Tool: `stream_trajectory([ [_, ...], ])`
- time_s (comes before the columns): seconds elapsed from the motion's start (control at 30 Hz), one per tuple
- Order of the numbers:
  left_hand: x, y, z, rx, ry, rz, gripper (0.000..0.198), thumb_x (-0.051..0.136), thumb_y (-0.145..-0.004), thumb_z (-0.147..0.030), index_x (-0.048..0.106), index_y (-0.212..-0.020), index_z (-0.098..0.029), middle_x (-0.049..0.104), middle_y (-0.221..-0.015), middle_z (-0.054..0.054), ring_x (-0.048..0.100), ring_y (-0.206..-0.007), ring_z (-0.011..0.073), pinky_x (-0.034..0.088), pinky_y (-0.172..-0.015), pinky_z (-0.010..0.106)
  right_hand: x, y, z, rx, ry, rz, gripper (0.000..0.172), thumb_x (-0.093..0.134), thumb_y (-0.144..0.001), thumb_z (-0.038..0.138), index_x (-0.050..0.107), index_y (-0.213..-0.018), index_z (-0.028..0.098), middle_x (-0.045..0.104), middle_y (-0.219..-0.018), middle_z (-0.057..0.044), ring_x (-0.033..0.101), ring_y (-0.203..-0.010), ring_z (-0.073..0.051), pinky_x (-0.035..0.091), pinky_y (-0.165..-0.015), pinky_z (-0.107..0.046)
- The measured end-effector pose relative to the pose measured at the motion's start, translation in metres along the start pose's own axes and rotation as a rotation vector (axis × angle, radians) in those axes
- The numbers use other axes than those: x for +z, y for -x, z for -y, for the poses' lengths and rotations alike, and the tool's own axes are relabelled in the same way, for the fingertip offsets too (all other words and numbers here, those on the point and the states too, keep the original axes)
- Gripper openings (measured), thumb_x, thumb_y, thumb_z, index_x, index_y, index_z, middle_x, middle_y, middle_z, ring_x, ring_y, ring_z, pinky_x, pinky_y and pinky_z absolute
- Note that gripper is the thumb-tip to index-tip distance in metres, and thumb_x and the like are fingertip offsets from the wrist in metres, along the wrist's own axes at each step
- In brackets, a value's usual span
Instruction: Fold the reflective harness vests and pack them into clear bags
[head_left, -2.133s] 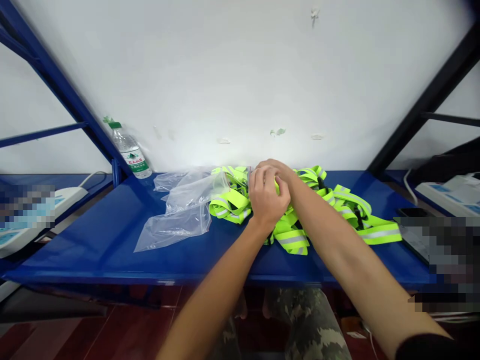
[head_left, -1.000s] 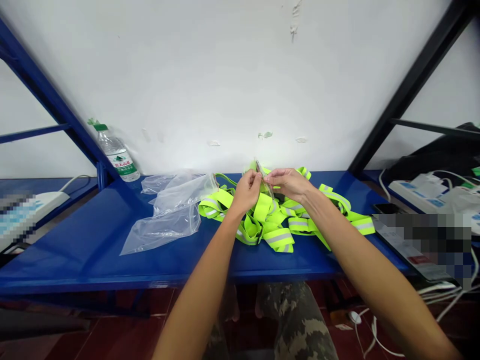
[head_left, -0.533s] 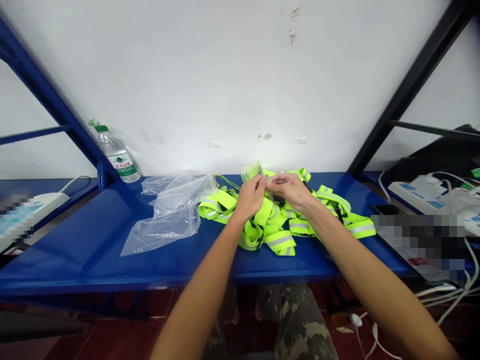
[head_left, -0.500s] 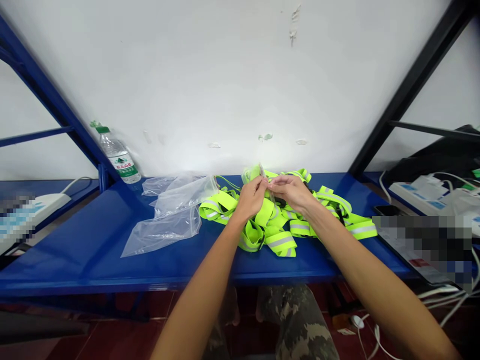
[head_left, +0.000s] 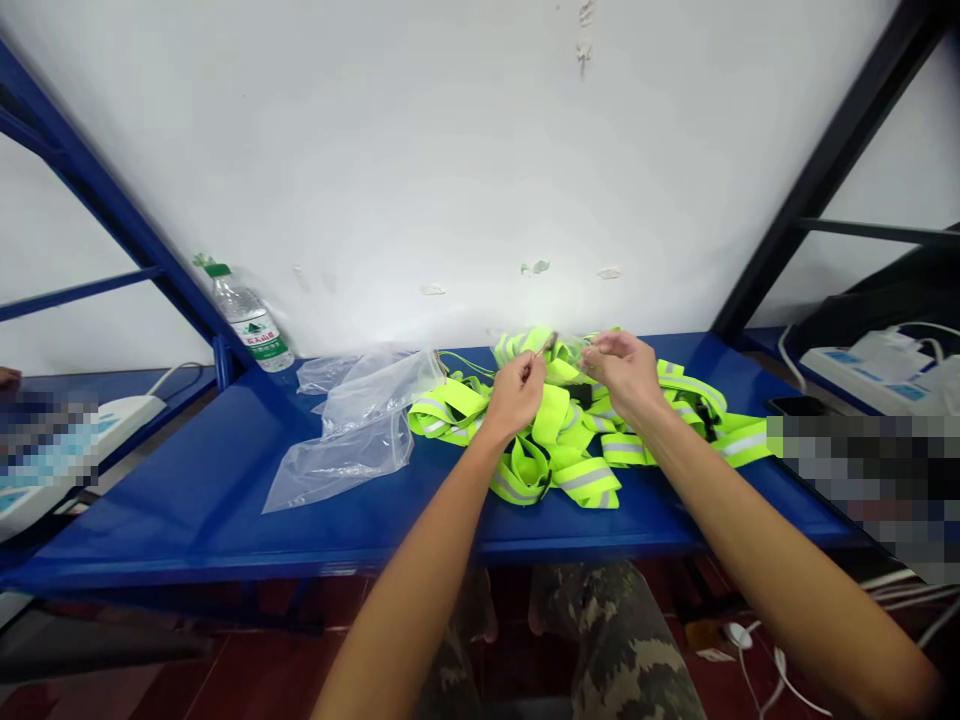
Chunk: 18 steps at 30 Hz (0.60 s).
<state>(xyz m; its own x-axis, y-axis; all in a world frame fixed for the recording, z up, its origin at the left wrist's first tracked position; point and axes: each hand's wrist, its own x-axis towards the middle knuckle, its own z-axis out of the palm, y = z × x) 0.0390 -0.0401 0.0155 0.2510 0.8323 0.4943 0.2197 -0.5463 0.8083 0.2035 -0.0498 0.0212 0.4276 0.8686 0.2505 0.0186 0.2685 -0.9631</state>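
A clear plastic bag (head_left: 570,348) is stretched between my two hands above a heap of reflective straps. My left hand (head_left: 517,392) pinches one side of its edge, fingers closed. On the other side my right hand (head_left: 624,372) grips the bag between thumb and fingers. The fluorescent yellow reflective straps (head_left: 589,482), with grey stripes and black buckles, lie tangled beneath and around both hands. Whether any strap is inside the bag cannot be made out. Left of the heap, several flat clear plastic bags (head_left: 337,465) lie overlapping.
A water bottle (head_left: 259,325) with a green cap leans at the wall on the left. Everything rests on a blue table (head_left: 187,470) between metal frame posts. White power strips (head_left: 862,375) flank it. At the far left edge another person's hand (head_left: 9,379) shows.
My hands have moved apart, from fingertips touching to a gap with the clear bag drawn across it. The view has shifted slightly left.
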Motion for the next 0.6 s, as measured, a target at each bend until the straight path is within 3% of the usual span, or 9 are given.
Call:
stream_trajectory([
  [0.1, 0.005, 0.001, -0.004, 0.043, -0.103, -0.069, 0.034, 0.04, -0.099, -0.036, 0.037, -0.069, -0.02, 0.037, -0.062, -0.005, 0.038, -0.06, 0.0112, 0.028, -0.06, 0.027, 0.003, 0.009, 0.003, -0.352, 0.376, 0.1, 0.023, 0.071, -0.073, 0.03, 0.067, -0.094, 0.022, 0.059, -0.123, -0.01, 0.059, -0.111, -0.025, 0.045, -0.103, -0.043],
  [0.2, 0.007, 0.002, -0.007, 0.075, -0.186, -0.058, 0.034, 0.043, -0.097, -0.032, 0.037, -0.067, -0.02, 0.04, -0.062, -0.004, 0.04, -0.061, 0.0118, 0.029, -0.061, 0.027, 0.01, 0.008, 0.004, -0.358, 0.595, 0.201, 0.021, 0.071, -0.075, 0.037, 0.07, -0.086, 0.019, 0.054, -0.136, -0.015, 0.047, -0.131, -0.031, 0.035, -0.113, -0.042],
  [0.3, 0.008, 0.002, -0.007, 0.1, -0.202, 0.02, 0.031, 0.046, -0.093, -0.026, 0.04, -0.064, -0.019, 0.045, -0.064, -0.003, 0.042, -0.063, 0.0123, 0.031, -0.061, 0.027, 0.017, -0.004, -0.001, -0.182, 0.508, 0.331, 0.022, 0.075, -0.071, 0.037, 0.067, -0.075, 0.018, 0.069, -0.105, -0.012, 0.056, -0.118, -0.031, 0.045, -0.1, -0.039],
  [0.37, 0.007, 0.001, -0.007, 0.097, -0.129, 0.115, 0.027, 0.047, -0.091, -0.024, 0.046, -0.065, -0.019, 0.049, -0.066, -0.002, 0.046, -0.066, 0.0126, 0.034, -0.064, 0.026, 0.021, -0.012, -0.004, -0.065, 0.411, 0.388, 0.023, 0.076, -0.068, 0.037, 0.065, -0.071, 0.017, 0.069, -0.079, -0.006, 0.062, -0.097, -0.028, 0.05, -0.085, -0.034],
  [0.43, 0.004, -0.002, -0.006, 0.047, -0.01, 0.136, 0.025, 0.046, -0.091, -0.023, 0.053, -0.068, -0.018, 0.055, -0.07, -0.001, 0.052, -0.071, 0.0134, 0.04, -0.069, 0.025, 0.022, -0.016, -0.005, -0.031, 0.395, 0.348, 0.024, 0.075, -0.068, 0.038, 0.064, -0.068, 0.016, 0.063, -0.064, -0.002, 0.061, -0.083, -0.024, 0.049, -0.073, -0.031],
  [0.47, 0.002, -0.004, -0.005, 0.011, 0.023, 0.062, 0.023, 0.046, -0.091, -0.024, 0.056, -0.071, -0.018, 0.058, -0.074, 0.0, 0.055, -0.075, 0.0142, 0.042, -0.073, 0.026, 0.022, -0.015, -0.003, -0.053, 0.408, 0.307, 0.025, 0.074, -0.069, 0.038, 0.063, -0.067, 0.016, 0.06, -0.062, -0.002, 0.06, -0.079, -0.023, 0.048, -0.07, -0.03],
  [0.57, -0.007, -0.014, -0.004, -0.131, -0.005, -0.436, 0.01, 0.055, -0.089, -0.027, 0.06, -0.09, -0.018, 0.065, -0.099, 0.006, 0.059, -0.095, 0.0176, 0.045, -0.085, 0.028, 0.013, -0.01, 0.009, -0.135, 0.315, 0.246, 0.026, 0.072, -0.07, 0.042, 0.065, -0.072, 0.016, 0.063, -0.067, -0.003, 0.061, -0.077, -0.022, 0.047, -0.068, -0.03],
  [0.6, -0.01, -0.018, -0.005, -0.197, 0.016, -0.542, 0.015, 0.058, -0.089, -0.031, 0.06, -0.096, -0.018, 0.065, -0.104, 0.008, 0.059, -0.099, 0.0186, 0.046, -0.085, 0.029, 0.009, -0.007, 0.015, -0.135, 0.223, 0.25, 0.028, 0.072, -0.07, 0.044, 0.067, -0.077, 0.017, 0.065, -0.07, -0.003, 0.062, -0.078, -0.023, 0.048, -0.068, -0.031],
])
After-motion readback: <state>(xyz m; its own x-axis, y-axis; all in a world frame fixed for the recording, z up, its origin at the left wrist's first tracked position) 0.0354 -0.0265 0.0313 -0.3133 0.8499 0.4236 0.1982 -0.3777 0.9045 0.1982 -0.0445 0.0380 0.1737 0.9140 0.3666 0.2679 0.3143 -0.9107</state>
